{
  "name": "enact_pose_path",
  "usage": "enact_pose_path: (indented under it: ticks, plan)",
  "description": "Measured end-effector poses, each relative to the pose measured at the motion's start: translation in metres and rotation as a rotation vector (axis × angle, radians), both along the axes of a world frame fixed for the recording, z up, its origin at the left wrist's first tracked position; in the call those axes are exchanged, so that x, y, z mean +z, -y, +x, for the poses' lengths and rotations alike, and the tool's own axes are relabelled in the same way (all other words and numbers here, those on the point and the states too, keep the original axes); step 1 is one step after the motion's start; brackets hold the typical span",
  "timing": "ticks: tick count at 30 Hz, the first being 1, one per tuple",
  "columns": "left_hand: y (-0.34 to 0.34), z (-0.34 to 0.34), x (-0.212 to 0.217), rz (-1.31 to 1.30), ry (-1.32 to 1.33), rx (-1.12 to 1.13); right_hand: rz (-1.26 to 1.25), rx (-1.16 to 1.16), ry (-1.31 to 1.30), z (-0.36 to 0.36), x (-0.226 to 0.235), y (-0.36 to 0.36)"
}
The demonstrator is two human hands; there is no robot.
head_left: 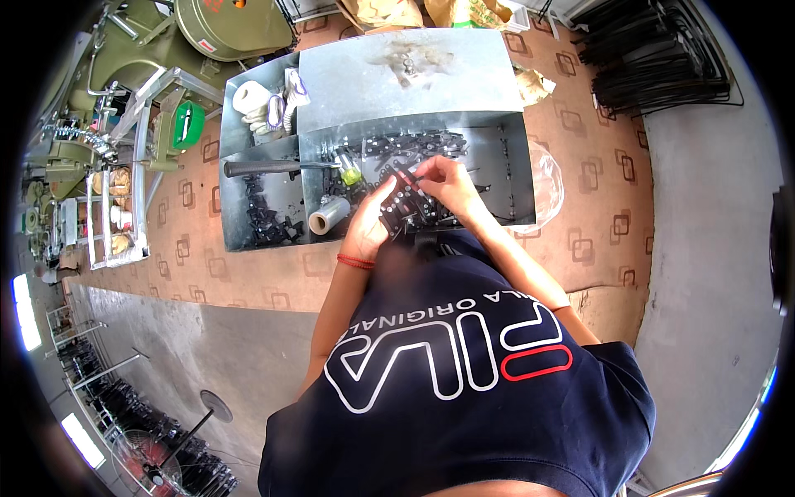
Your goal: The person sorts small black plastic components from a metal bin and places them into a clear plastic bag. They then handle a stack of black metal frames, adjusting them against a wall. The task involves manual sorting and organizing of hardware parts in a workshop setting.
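Over the near side of a grey metal box point(530, 170), my left hand point(369, 217) is closed around the edge of a cluster of small black parts with shiny round spots point(407, 205). Its thumb points up toward my right hand point(450, 184), which pinches a thin dark strip-like piece point(407, 176) above the cluster. The exact kind of these parts is too small to make out. Left of my hands lie a clear roll of film point(330, 215) and a small clear bottle with yellow-green at one end point(349, 171). A dark-handled tool point(261, 167) rests across the box's divider.
More black parts point(269, 219) fill the left compartment; others lie along the box's back. White gloves and a white roll point(251, 98) occupy the upper-left compartment. A flat metal panel point(406, 79) covers the far side. Green machinery point(236, 29) stands left, black bent rods point(654, 70) far right.
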State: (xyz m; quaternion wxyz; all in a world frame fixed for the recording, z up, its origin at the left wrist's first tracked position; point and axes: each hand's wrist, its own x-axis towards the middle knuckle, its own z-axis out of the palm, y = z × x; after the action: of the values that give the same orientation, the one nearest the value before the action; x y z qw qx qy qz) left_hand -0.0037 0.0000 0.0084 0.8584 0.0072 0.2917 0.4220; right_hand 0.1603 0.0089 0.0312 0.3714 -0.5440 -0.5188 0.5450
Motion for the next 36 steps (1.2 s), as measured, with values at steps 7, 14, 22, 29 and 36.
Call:
enact_pose_path:
  ticks: [7,14,22,29,36]
  plan:
    - [0.001,-0.001,-0.005,-0.002,-0.092,-0.029,0.033,-0.013,0.010,-0.003,-0.008,0.000]
    - [0.000,0.000,-0.008,-0.004,-0.088,-0.032,0.025,0.030,0.091,-0.003,-0.003,-0.001]
    - [0.001,-0.001,0.001,-0.030,-0.046,-0.036,-0.017,0.048,0.090,-0.003,0.001,-0.001]
    - [0.004,-0.003,0.000,-0.027,0.100,0.000,-0.002,0.049,-0.068,-0.005,-0.003,0.003]
    - [0.010,-0.001,0.010,0.014,0.148,0.049,-0.128,0.094,-0.223,-0.002,0.018,0.011]
